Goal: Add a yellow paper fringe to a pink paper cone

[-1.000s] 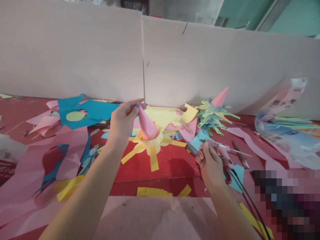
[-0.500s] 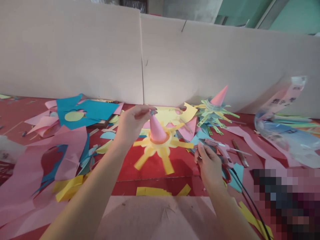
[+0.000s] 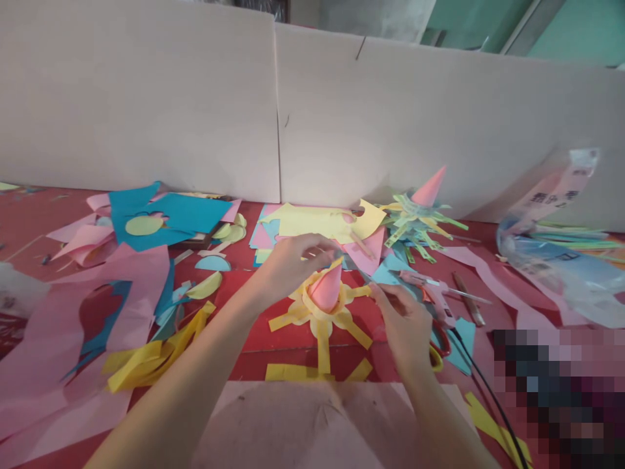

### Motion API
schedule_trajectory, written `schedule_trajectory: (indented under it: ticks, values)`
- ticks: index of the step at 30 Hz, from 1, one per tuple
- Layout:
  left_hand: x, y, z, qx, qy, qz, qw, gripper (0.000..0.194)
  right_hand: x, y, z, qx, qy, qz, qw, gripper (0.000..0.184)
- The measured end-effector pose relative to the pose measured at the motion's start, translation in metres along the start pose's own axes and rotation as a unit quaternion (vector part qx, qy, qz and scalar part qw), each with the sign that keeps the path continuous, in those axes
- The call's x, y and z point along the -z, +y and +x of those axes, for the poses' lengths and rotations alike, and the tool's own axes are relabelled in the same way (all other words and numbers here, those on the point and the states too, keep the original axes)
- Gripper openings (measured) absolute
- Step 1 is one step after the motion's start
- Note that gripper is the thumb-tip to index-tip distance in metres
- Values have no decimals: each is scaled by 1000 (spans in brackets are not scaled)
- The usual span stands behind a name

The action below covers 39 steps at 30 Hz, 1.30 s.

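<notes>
A paper craft in front of me has a pink paper cone [image 3: 327, 286] in a yellow ring, with yellow strips [image 3: 323, 342] spreading out around it. My left hand [image 3: 305, 255] is at the back of the craft, fingers curled at a strip beside the cone's tip; its fingertips are partly hidden. My right hand [image 3: 404, 319] pinches the end of the strip on the right side. Just beyond that hand lie a pink glue gun [image 3: 439, 299] and red-handled scissors [image 3: 442, 342], partly covered.
A second craft with a pink cone [image 3: 430, 187] and green strips stands at the back right. Pink and blue paper scraps [image 3: 141, 273] and yellow strips [image 3: 161, 355] lie left. A plastic bag [image 3: 551, 260] is far right. A white board [image 3: 195, 111] stands behind.
My left hand has left the cone's tip and come down to the strips behind it. The craft has lowered and turned; my right hand now grips a strip end.
</notes>
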<state>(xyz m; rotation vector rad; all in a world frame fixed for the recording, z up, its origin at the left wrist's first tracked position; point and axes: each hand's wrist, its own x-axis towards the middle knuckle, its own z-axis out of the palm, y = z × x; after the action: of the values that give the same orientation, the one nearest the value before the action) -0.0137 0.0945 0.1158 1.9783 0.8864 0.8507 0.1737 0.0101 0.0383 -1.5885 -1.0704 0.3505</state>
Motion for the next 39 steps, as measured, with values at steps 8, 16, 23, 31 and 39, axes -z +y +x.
schedule_trajectory:
  ticks: [8,16,23,31,39]
  values:
    - [11,-20,-2,205,-40,221,953,24,-14,16,-5,-30,-142,34,989,31]
    - [-7,-23,-4,242,-172,250,922,20,-22,24,-11,-51,-199,40,978,31]
    - [-6,-35,-5,244,-175,242,922,11,-22,22,-11,-60,-210,66,974,31]
    - [-6,-41,-5,253,-178,251,917,7,-22,23,-12,-69,-218,57,972,35]
    - [-5,-38,-6,249,-181,261,915,8,-21,21,-12,-64,-221,58,971,34]
